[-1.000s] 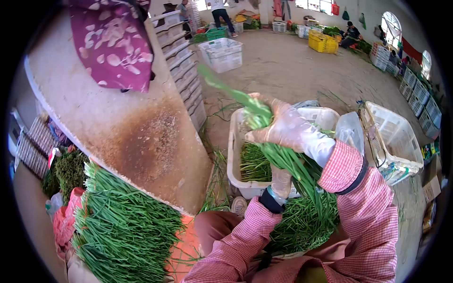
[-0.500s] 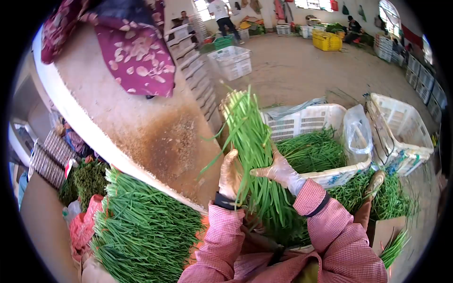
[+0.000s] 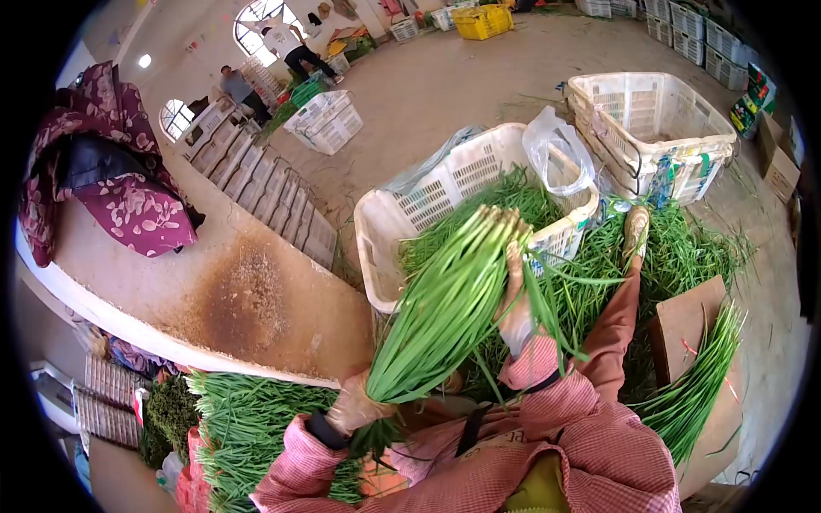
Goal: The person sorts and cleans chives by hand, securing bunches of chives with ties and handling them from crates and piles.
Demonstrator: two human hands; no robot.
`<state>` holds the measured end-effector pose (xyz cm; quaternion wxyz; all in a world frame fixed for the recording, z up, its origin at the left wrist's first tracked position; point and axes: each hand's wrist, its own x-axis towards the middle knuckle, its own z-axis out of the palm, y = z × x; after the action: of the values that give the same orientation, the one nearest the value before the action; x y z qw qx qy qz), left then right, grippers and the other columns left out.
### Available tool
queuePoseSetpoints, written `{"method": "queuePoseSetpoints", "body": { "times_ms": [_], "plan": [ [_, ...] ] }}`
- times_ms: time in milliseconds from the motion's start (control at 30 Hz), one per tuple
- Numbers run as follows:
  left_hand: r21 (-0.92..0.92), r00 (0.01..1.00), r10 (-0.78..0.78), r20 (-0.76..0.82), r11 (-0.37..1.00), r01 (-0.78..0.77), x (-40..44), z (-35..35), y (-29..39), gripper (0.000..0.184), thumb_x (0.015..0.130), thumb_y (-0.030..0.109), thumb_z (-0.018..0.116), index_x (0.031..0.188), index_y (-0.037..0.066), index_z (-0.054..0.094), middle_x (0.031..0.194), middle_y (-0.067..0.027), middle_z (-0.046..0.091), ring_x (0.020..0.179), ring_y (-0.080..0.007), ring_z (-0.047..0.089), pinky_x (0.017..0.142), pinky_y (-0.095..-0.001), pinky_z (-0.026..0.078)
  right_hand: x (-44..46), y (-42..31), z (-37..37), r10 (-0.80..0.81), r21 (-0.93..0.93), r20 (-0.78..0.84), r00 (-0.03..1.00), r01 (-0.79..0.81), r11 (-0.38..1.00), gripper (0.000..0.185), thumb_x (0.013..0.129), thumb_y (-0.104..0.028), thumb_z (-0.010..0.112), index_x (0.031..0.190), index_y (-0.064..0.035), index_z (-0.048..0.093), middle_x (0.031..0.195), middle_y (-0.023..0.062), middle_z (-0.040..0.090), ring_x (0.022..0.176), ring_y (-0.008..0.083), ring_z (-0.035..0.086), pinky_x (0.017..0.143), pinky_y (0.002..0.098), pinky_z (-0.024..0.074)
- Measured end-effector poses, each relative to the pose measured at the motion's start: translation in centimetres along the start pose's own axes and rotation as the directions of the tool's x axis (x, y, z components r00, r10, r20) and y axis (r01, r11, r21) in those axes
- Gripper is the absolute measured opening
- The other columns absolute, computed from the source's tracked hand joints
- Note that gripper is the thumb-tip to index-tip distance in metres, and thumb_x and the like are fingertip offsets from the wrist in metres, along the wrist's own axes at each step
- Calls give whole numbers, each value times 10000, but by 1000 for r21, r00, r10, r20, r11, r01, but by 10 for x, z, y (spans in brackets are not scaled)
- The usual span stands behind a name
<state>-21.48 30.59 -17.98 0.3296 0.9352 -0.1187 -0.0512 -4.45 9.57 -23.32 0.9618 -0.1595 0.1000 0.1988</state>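
Note:
A thick bundle of long green stalks (image 3: 453, 299) lies slanted across both hands, pale cut ends up at the right, leafy ends down at the left. My left hand (image 3: 357, 407), in a thin clear glove, is wrapped round the leafy lower end. Close to the pale ends, my right hand (image 3: 515, 299), also gloved, grips the bundle's right side, its fingers partly hidden. Behind the bundle stands a white crate (image 3: 373, 248) holding more loose greens (image 3: 522, 201). A clear plastic bag (image 3: 556, 150) hangs over its right corner.
A stained board (image 3: 282, 316) with a floral cloth (image 3: 137, 214) stands at left, above piled greens (image 3: 256, 436). An empty white crate (image 3: 650, 111) is behind right. A tied bunch (image 3: 697, 385) rests on cardboard (image 3: 684, 329) at right. Two people (image 3: 295, 51) are at the back left.
The view has swung right and down. The bundle, upright half a second ago, now leans with its pale ends to the right. My left hand has moved down to the leafy end.

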Motion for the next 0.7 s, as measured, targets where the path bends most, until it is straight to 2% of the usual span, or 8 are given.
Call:
{"method": "queuePoseSetpoints", "body": {
  "times_ms": [167, 233, 267, 400, 500, 567, 633, 700],
  "plan": [
    [374, 934, -308, -181, 857, 355, -80, 1, -40, 476, 683, 223, 649, 1086, 32, 485, 838, -169, 604, 799, -346, 580, 694, -389, 471, 12, 54, -41, -251, -520, -127, 960, 151, 841, 713, 823, -524, 471, 1346, -87, 263, 1350, 164, 312, 1218, 293, 337, 990, 463, 272],
    [381, 866, -421, -269, 779, 497, -109, 13, -55, 485, 697, 251, 645, 1103, 40, 483, 863, -171, 607, 799, -343, 586, 691, -381, 475, -1, 38, -23, 12, -230, -479, 878, -139, 963, 647, 863, -492, 413, 1351, -97, 255, 1369, 170, 276, 1240, 253, 317, 995, 454, 273],
    [402, 831, -493, -259, 727, 556, -121, 20, -61, 534, 687, 271, 673, 1126, 51, 466, 908, -153, 613, 821, -309, 603, 697, -347, 487, 18, 45, -49, 32, -258, -441, 897, -161, 953, 541, 889, -450, 391, 1280, -79, 365, 1265, 164, 402, 1130, 216, 435, 905, 414, 388],
    [323, 786, -538, -306, 718, 617, -141, 56, -79, 528, 705, 334, 652, 1122, 60, 478, 895, -154, 617, 819, -307, 603, 694, -352, 487, 38, 43, -81, 182, 196, -598, 780, -78, 977, 277, 929, -343, 330, 853, -86, 399, 678, 15, 337, 558, 131, 300, 527, 280, 366],
    [284, 804, -547, -233, 752, 594, -160, 70, -112, 516, 691, 304, 673, 1107, 64, 485, 900, -139, 620, 818, -290, 608, 692, -334, 489, 68, -21, -111, 107, 357, -367, 924, 33, 933, 330, 938, -315, 283, 773, -66, 425, 524, -12, 351, 397, 103, 290, 425, 246, 414],
    [238, 861, -458, -223, 831, 503, -167, 81, -127, 475, 679, 245, 687, 1074, 62, 496, 903, -117, 623, 802, -267, 614, 681, -318, 490, 86, -75, -113, -277, -453, -374, 885, 86, 887, 354, 927, -310, 323, 1000, 5, 467, 749, 61, 542, 527, 130, 474, 468, 289, 440],
    [-52, 844, -489, -219, 870, 491, -161, 80, -121, 432, 677, 199, 685, 1042, 60, 502, 896, -97, 624, 784, -250, 615, 667, -307, 489, 28, -115, -32, -425, -472, -94, 900, 336, 815, 263, 930, -245, 309, 904, -15, 433, 666, 57, 485, 456, 107, 431, 406, 239, 398],
    [96, 866, -443, -233, 876, 473, -166, 84, -121, 401, 685, 203, 675, 1017, 56, 506, 880, -88, 626, 776, -244, 614, 657, -303, 489, -6, -149, 18, -419, -285, 233, 878, 473, 834, 228, 931, -210, 316, 849, -25, 421, 629, 48, 463, 425, 88, 415, 379, 209, 375]
  ]
}}
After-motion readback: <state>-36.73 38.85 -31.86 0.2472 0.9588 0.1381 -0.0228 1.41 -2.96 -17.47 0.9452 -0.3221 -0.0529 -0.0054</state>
